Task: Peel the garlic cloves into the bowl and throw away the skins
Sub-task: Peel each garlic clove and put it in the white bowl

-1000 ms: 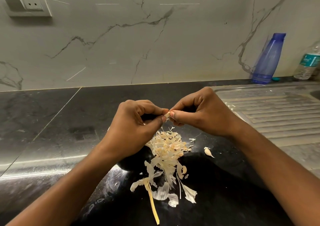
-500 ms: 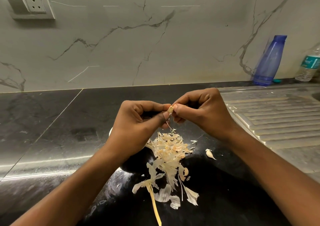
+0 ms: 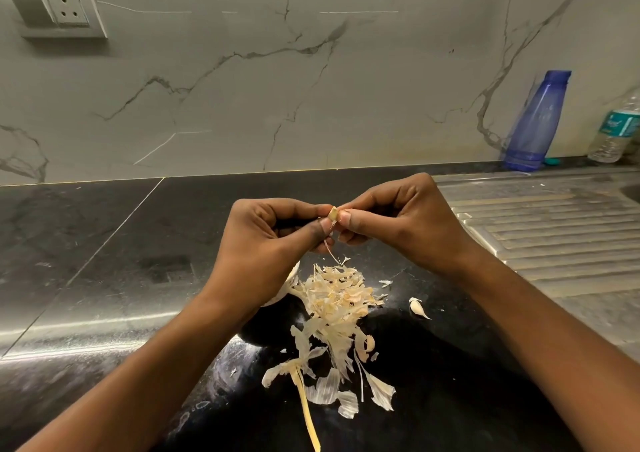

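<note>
Left hand (image 3: 263,244) and right hand (image 3: 398,223) meeting fingertip to fingertip, both pinching garlic clove (image 3: 332,213) between thumb and forefinger. Thin skin strand (image 3: 330,252) dangling below thumbs. Skin pile (image 3: 337,299) lying on counter (image 3: 104,261) under hands. Loose clove (image 3: 417,308) lying below right wrist. Dark bowl (image 3: 266,330) sitting beneath left wrist, mostly hidden.

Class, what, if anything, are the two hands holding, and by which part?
One garlic clove, pinched between thumb and forefinger tips: the left hand on its left side, the right hand on its right side.
</note>
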